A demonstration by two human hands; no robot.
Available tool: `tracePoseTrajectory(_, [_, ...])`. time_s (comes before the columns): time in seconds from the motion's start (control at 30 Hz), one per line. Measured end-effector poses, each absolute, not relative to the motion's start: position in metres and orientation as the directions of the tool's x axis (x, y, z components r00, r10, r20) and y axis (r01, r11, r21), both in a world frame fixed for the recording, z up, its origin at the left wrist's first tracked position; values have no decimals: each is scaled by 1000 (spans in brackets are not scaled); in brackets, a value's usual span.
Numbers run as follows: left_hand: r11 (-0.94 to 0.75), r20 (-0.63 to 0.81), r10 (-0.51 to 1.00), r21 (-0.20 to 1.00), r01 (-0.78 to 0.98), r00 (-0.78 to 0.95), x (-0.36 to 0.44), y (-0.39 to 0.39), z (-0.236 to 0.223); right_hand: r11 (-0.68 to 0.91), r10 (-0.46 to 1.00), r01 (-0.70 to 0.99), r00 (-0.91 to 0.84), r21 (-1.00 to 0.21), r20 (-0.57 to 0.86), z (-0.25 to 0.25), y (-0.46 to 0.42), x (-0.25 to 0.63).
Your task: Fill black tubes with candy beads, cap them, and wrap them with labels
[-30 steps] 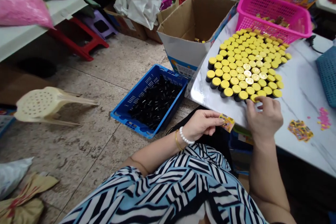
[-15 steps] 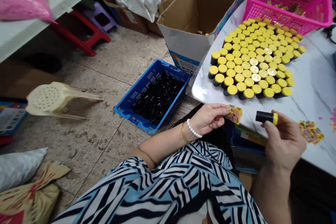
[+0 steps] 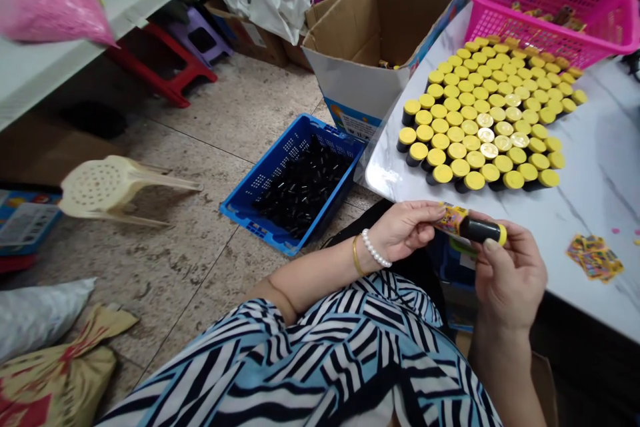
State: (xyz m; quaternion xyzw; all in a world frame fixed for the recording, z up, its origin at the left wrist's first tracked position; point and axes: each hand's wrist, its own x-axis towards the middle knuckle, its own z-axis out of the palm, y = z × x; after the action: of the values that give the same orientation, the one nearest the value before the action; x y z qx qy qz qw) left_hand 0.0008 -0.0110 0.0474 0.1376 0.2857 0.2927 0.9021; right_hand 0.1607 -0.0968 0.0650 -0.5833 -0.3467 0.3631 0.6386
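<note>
My left hand (image 3: 407, 230) pinches a small yellow printed label sleeve (image 3: 453, 219) between thumb and fingers. My right hand (image 3: 513, 270) grips a black tube with a yellow cap (image 3: 483, 230) near its capped end. The tube's black end meets the label's open end; whether it sits inside or just touches, I cannot tell. Beyond my hands, many yellow-capped black tubes (image 3: 489, 133) stand upright in close rows on the marbled white table (image 3: 590, 197). More printed labels (image 3: 595, 257) lie in a loose pile to the right of my right hand.
A pink basket (image 3: 493, 20) with small items stands behind the rows. Left of the table is an open cardboard box (image 3: 345, 80). On the floor, a blue crate (image 3: 240, 207) holds many black pieces. A cream stool (image 3: 95, 183) stands farther left.
My right hand lifted one capped tube from the front of the rows, turned it sideways and brought it left to the label. My left hand kept its pinch on the label.
</note>
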Motion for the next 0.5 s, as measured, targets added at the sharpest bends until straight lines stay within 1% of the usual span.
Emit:
tracePoseTrajectory(0.1, [788,-426,609,423,-448,669,2,-13,47,21,862,52,505,-998,44,69,-99,160])
tracePoseTrajectory(0.17, [785,-416,612,427,-450,672,2,-13,46,10,841,149,534,-989,89,72,-100,157])
tracePoseTrajectory(0.27, [782,-420,614,436,-446,668,0,-13,45,42,800,327,555,-944,227,72,-100,152])
tracePoseTrajectory(0.33, [771,-431,628,458,-442,648,-1,-14,44,105,791,397,522,-912,318,70,-100,150])
tracePoseTrajectory(0.4, [741,-439,659,516,-429,610,-3,-17,45,165,789,406,493,-899,367,65,-100,150])
tracePoseTrajectory(0.5, [651,-395,726,660,-375,563,-7,-24,51,201,764,394,509,-897,395,58,-99,154])
